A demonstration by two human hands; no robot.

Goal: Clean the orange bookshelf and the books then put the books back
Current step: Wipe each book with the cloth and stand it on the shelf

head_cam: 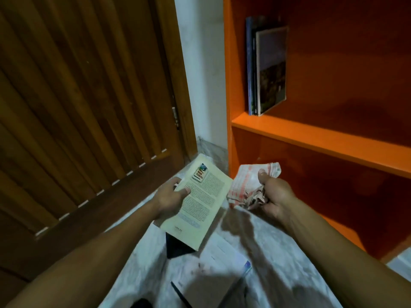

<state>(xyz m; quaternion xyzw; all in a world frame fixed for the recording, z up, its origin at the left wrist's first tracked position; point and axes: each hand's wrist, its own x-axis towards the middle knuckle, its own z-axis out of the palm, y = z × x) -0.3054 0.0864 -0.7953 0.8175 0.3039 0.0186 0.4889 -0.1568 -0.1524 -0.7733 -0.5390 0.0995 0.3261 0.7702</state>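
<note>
Meanwhile left hand [170, 193] grips a cream book [201, 203] just beside the cloth [249, 185] bunched in right hand [274, 196].

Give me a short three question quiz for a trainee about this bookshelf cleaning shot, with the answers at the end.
1. True or false: the orange bookshelf already has books standing on it.
2. Which hand holds the crumpled pink and white cloth?
A. left hand
B. right hand
C. neither
3. Fill in: the left hand holds a cream paperback book over the pale marble ____.

Key
1. True: a few lean at the left end of the upper shelf.
2. B: the right hand grips it.
3. Floor, where more books lie.
</note>
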